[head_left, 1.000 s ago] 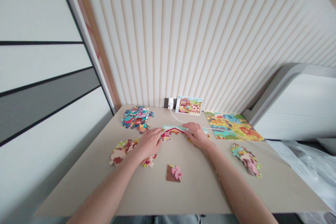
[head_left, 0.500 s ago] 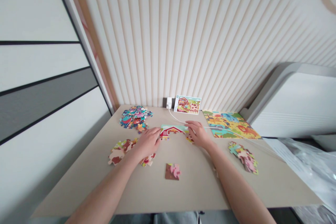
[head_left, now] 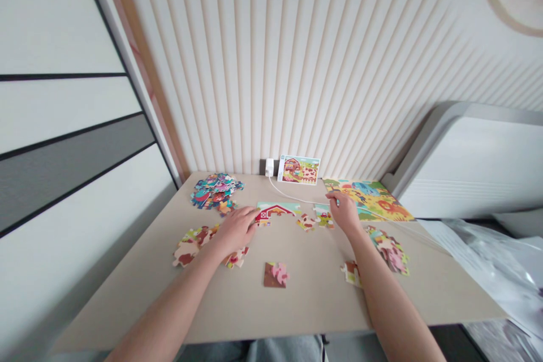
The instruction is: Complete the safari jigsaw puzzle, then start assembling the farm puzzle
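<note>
My left hand (head_left: 240,227) lies flat with fingers extended at the left edge of a joined puzzle strip (head_left: 278,209) showing a red barn roof. My right hand (head_left: 343,210) is curled, thumb and fingers together, beside a small section of puzzle pieces (head_left: 324,217) with a green tractor-like picture. A bluish speck shows between its fingers, too small to name. A white cable (head_left: 297,199) passes behind that hand. Between strip and section lies a loose cow-patterned piece (head_left: 306,223). Under my left wrist is a pile of puzzle pieces (head_left: 189,249), partly hidden.
A picture card (head_left: 298,169) leans at the wall beside a white charger (head_left: 269,167). A dark-blue puzzle pile (head_left: 216,189) sits back left. On the right are a finished animal puzzle (head_left: 382,201) and another pile (head_left: 390,251). Pig pieces (head_left: 275,275) and a joined piece (head_left: 351,273) lie nearer.
My right hand has moved right, off the barn strip, uncovering the cow-patterned piece and the tractor section. My left hand stays at the strip's left edge. The view has shifted slightly.
</note>
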{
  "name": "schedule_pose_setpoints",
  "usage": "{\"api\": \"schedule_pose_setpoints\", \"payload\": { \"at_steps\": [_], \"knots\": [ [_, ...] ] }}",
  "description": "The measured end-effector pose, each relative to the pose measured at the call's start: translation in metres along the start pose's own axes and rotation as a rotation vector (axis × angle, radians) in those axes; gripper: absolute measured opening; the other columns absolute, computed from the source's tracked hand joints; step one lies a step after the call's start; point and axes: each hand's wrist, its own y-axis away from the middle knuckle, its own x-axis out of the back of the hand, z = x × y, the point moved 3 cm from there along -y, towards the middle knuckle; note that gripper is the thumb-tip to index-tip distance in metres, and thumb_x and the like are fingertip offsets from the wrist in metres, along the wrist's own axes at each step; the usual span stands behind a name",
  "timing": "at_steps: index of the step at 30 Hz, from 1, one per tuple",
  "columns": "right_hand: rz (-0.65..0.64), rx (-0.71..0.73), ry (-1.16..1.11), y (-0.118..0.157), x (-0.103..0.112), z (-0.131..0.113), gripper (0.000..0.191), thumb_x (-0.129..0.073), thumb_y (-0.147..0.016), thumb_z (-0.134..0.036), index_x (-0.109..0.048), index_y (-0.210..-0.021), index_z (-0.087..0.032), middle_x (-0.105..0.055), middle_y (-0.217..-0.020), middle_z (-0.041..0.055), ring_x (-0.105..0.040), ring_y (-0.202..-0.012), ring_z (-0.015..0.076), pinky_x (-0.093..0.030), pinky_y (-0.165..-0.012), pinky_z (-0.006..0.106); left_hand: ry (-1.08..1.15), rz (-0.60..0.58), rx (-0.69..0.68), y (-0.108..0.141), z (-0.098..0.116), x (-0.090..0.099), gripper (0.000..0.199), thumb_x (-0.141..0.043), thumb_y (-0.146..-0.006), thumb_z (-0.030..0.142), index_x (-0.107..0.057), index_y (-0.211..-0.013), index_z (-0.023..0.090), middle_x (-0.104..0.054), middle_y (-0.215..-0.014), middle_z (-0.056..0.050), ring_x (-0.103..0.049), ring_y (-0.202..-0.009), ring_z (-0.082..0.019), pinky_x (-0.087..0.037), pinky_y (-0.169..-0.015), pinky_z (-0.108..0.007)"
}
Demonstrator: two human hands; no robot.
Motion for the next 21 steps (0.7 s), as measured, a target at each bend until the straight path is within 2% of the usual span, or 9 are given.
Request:
{"api": "schedule_pose_setpoints", "payload": {
  "at_steps": [6, 12, 21],
  "knots": [
    [-0.141, -0.032, 0.017, 0.005, -0.011, 0.004, 0.033, -0.049, -0.091, -0.020, -0.080, -0.101, -0.024, -0.080, -0.101, 0.0070, -0.074, -0.095, 0.0261, -0.056, -0.090, 0.040, -0.001, 0.003, 0.001, -0.001, 0.000, -0.001, 0.039, -0.053, -0.098, 0.023, -0.065, -0.135, 0.023, -0.065, -0.137, -0.010, -0.059, -0.127, -0.027, -0.042, -0.113, -0.041],
    [-0.274, 0.045, 0.019, 0.009, -0.022, 0.003, 0.025, -0.058, -0.090, -0.022, -0.080, -0.102, -0.024, -0.078, -0.107, 0.0081, -0.072, -0.102, 0.0256, -0.055, -0.096, 0.039, 0.002, 0.004, 0.005, -0.001, -0.001, -0.003, 0.041, -0.051, -0.098, 0.024, -0.064, -0.138, 0.023, -0.064, -0.140, -0.011, -0.057, -0.129, -0.027, -0.041, -0.113, -0.043],
    [-0.393, 0.156, -0.028, 0.012, -0.018, 0.005, 0.025, -0.058, -0.095, -0.031, -0.083, -0.098, -0.027, -0.077, -0.117, 0.0073, -0.073, -0.102, 0.0264, -0.056, -0.095, 0.041, -0.003, 0.009, 0.003, -0.002, -0.003, -0.005, 0.044, -0.049, -0.097, 0.020, -0.063, -0.139, 0.023, -0.063, -0.143, -0.009, -0.057, -0.131, -0.025, -0.039, -0.117, -0.041]
  ]
}}
